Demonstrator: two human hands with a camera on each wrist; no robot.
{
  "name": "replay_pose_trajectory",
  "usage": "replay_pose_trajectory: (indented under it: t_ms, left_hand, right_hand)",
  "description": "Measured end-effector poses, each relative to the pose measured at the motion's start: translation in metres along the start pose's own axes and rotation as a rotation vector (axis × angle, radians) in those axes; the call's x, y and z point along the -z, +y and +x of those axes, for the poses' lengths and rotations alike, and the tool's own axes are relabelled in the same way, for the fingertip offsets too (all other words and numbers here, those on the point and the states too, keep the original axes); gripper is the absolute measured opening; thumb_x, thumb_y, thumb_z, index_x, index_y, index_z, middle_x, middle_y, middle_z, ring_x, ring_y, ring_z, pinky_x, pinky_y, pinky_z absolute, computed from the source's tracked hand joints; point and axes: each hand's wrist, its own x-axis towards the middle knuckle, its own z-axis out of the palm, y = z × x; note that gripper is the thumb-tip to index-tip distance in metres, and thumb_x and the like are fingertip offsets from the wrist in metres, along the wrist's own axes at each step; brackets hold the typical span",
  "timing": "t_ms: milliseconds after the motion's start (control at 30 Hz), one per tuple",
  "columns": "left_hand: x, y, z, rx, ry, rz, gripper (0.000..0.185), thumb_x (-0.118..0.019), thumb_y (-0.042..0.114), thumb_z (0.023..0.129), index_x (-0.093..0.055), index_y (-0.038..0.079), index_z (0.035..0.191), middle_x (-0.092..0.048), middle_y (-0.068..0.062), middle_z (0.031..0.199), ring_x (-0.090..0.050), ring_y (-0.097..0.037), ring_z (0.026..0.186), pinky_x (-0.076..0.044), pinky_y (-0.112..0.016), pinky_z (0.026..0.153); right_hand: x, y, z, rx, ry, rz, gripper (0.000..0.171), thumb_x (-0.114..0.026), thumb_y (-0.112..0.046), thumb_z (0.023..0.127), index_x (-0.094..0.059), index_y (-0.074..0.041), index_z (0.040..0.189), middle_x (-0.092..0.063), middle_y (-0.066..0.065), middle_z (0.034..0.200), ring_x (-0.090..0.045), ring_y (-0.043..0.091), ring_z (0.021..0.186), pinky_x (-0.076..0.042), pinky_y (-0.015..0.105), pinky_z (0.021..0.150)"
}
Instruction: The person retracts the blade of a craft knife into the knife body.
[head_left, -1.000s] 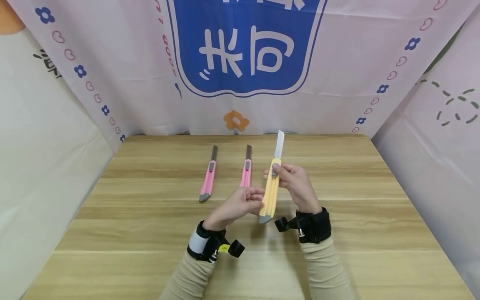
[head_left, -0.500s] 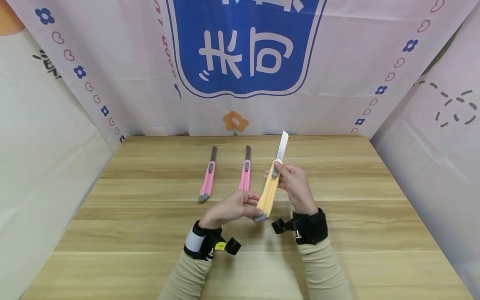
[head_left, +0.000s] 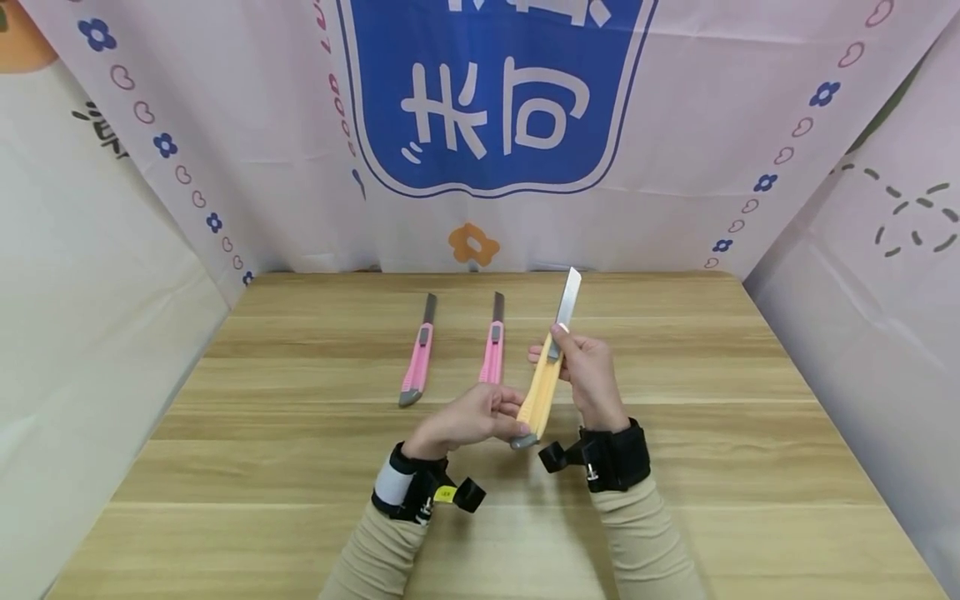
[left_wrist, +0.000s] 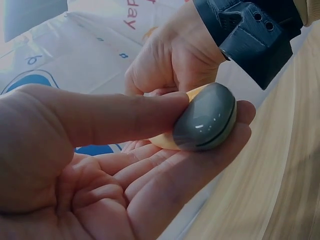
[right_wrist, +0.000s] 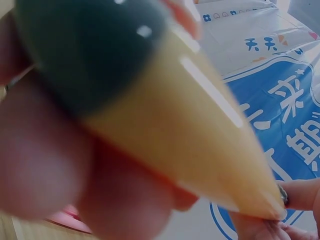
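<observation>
On the wooden table (head_left: 300, 467), towards the far left, lies a first pink utility knife (head_left: 417, 363). Its blade sticks out a little and points to the far edge, and its grey end points to the near side. Just to the right of it, not touching, lies a second pink utility knife (head_left: 492, 352) in the same direction; its near end is hidden behind the left hand.

The left hand (head_left: 471, 417) is in the middle of the scene, above the table. It pinches the grey end cap (left_wrist: 205, 124) of the yellow utility knife (head_left: 542, 392): in the left wrist view the thumb (left_wrist: 110, 117) presses on the cap from one side, and the other fingers (left_wrist: 165, 175) lie under it, slightly curled. A black wrist strap (head_left: 408, 492) with a camera sits on this arm.

The yellow utility knife is held in the air between the two hands, above the table and to the right of the second pink knife. It is tilted, with the grey cap near the person and the long silver blade (head_left: 567, 300) pointing up and to the far side.

The right hand (head_left: 588, 375) grips the upper part of the yellow body. Its fingers are curled around the body, and one fingertip lies at the place where the blade comes out. In the right wrist view the knife body (right_wrist: 190, 145) is very close and blurred.

Behind the table hangs a cloth backdrop (head_left: 712, 125) with a blue sign (head_left: 495, 92) and small flowers.
</observation>
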Motion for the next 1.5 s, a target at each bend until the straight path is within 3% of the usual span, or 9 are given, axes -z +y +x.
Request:
replay_pose_trajectory:
  t_ms: [400,600,833,1067,1233,1500]
  left_hand:
    - [-0.0035,0.001,0.0036,0.005,-0.038,-0.001,0.033,-0.06,-0.001,0.091,-0.057,-0.009,0.122,-0.068,-0.03,0.109,-0.068,-0.008,0.085,-0.062,-0.028,0.079]
    - [-0.0037,0.0018,0.0045,0.039,-0.027,-0.022,0.033,-0.06,-0.002,0.091,-0.057,-0.008,0.123,-0.068,-0.029,0.11,-0.068,-0.01,0.086,-0.062,-0.029,0.079]
    - [-0.0024,-0.0007,0.0025,0.03,-0.029,-0.017,0.035,-0.06,-0.001,0.09,-0.055,-0.01,0.124,-0.068,-0.03,0.11,-0.071,-0.014,0.089,-0.062,-0.03,0.08]
    - [0.0017,-0.0036,0.0009,0.026,-0.025,-0.021,0.036,-0.059,-0.002,0.091,-0.054,-0.01,0.125,-0.067,-0.031,0.112,-0.071,-0.014,0.09,-0.062,-0.031,0.081]
    - [0.0033,-0.0025,-0.0012,0.011,-0.02,-0.018,0.038,-0.058,-0.003,0.091,-0.053,-0.011,0.127,-0.066,-0.032,0.113,-0.071,-0.016,0.091,-0.062,-0.031,0.082]
    - [0.0033,-0.0019,-0.0007,0.017,-0.015,-0.033,0.038,-0.058,-0.003,0.09,-0.052,-0.012,0.127,-0.065,-0.033,0.113,-0.07,-0.013,0.089,-0.062,-0.03,0.08]
  right_hand:
    - [0.0084,0.0045,-0.0027,0.005,0.002,0.003,0.042,-0.053,-0.026,0.1,-0.058,0.013,0.112,-0.075,-0.006,0.067,-0.073,0.007,0.068,-0.062,0.023,0.068]
    - [0.0084,0.0035,-0.0033,-0.003,0.012,0.007,0.041,-0.053,-0.025,0.099,-0.058,0.013,0.115,-0.075,-0.005,0.067,-0.073,0.007,0.068,-0.062,0.024,0.069]
    - [0.0044,0.0042,-0.0013,-0.001,0.014,-0.006,0.036,-0.053,-0.021,0.099,-0.059,0.013,0.111,-0.074,-0.006,0.063,-0.073,0.007,0.065,-0.062,0.024,0.066]
    - [0.0027,0.0048,-0.0005,-0.003,0.0,-0.028,0.037,-0.055,-0.02,0.098,-0.058,0.01,0.12,-0.077,0.001,0.076,-0.074,0.007,0.07,-0.062,0.023,0.071]
    - [-0.0002,0.0027,0.001,0.012,-0.011,-0.03,0.038,-0.055,-0.02,0.098,-0.058,0.011,0.121,-0.077,-0.001,0.074,-0.073,0.007,0.07,-0.062,0.024,0.072]
    - [-0.0004,0.0011,0.0006,0.002,-0.015,-0.031,0.036,-0.055,-0.017,0.098,-0.058,0.01,0.122,-0.077,0.009,0.085,-0.074,0.007,0.07,-0.062,0.026,0.074]
